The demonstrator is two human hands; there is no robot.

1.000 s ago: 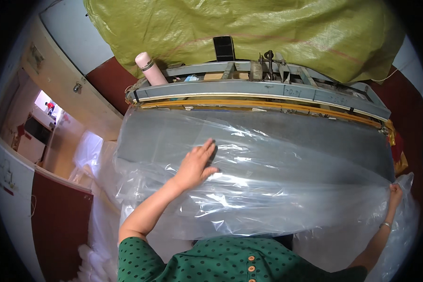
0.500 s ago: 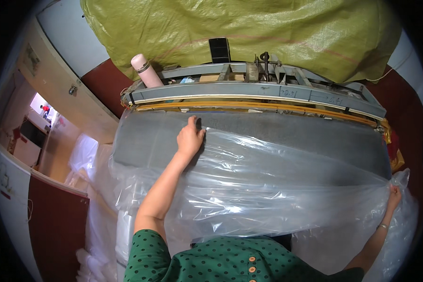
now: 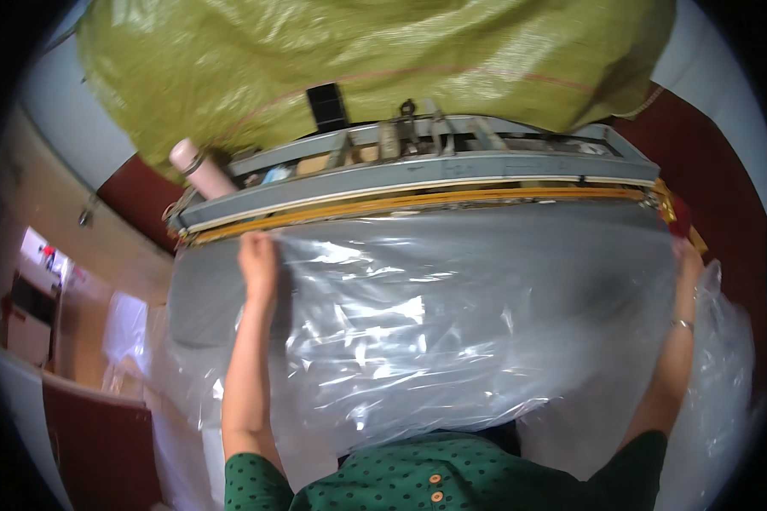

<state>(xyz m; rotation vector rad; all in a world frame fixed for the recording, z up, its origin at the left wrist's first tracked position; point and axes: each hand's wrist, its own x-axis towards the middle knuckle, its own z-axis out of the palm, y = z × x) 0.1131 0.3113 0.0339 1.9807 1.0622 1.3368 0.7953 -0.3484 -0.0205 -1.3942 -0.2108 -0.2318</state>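
Observation:
A large sheet of clear plastic film [image 3: 418,324] lies wrinkled and shiny over a grey work surface [image 3: 204,289]. Its far edge runs close to the orange strips [image 3: 418,203] of a machine. My left hand [image 3: 258,260] pinches the film near that edge, left of the middle, fingers bent over it. On the far right, my right hand [image 3: 689,260] is closed around the film's other end, beside a red and yellow thing; motion blurs it slightly. The film's near side hangs down against my green dotted top.
A grey metal frame [image 3: 418,170] crosses behind the surface, holding tools and small parts. A pink bottle [image 3: 204,173] leans at its left end; a black flat rectangular object [image 3: 327,107] stands behind. Yellow-green woven sheeting [image 3: 383,51] drapes at the back. More film [image 3: 128,328] heaps left, near a doorway.
Both hands have moved away from me, drawing the film farther over the grey surface toward the orange strips. The left hand has closed on its edge and gone left; my view has shifted.

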